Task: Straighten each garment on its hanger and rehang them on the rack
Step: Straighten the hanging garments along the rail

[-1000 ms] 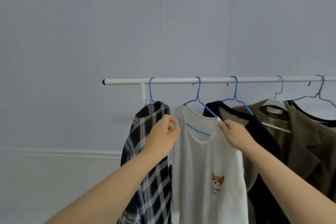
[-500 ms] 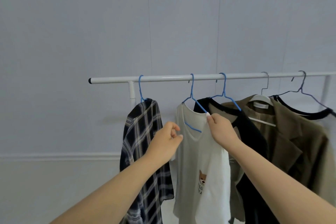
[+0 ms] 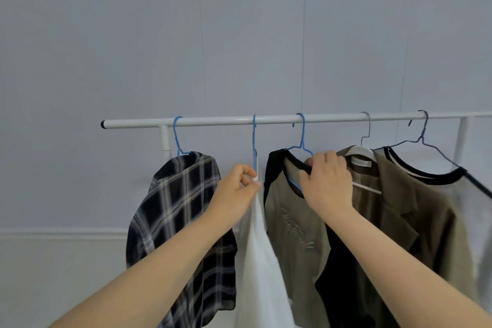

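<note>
Step in hand: by the look of it, work is passing from the white T-shirt [image 3: 259, 261] to the olive T-shirt [image 3: 295, 234] next along the rail [image 3: 226, 122].
White T-shirt: hangs edge-on from a blue hanger [image 3: 254, 141] hooked over the rail, between the plaid shirt [image 3: 183, 221] and the olive T-shirt.
Olive T-shirt: on its own blue hanger [image 3: 302, 138], hook over the rail, black collar sitting crooked, one black sleeve drooping behind.
Left hand [image 3: 237, 194]: arm raised forward, fingers pinched together on the white T-shirt's shoulder right at the hanger's neck.
Right hand [image 3: 328, 184]: arm raised, palm away, fingers curled over the olive T-shirt's collar and the hanger's shoulder; clamped on them, as far as can be seen.
Next move calls for: probably freeing the left hand, then lifting the olive T-shirt's hook clear, or tugging the collar level on both shoulders.
Other garments: an olive jacket [image 3: 415, 221] and a black-trimmed top [image 3: 436, 176] hang further right, untouched.
</note>
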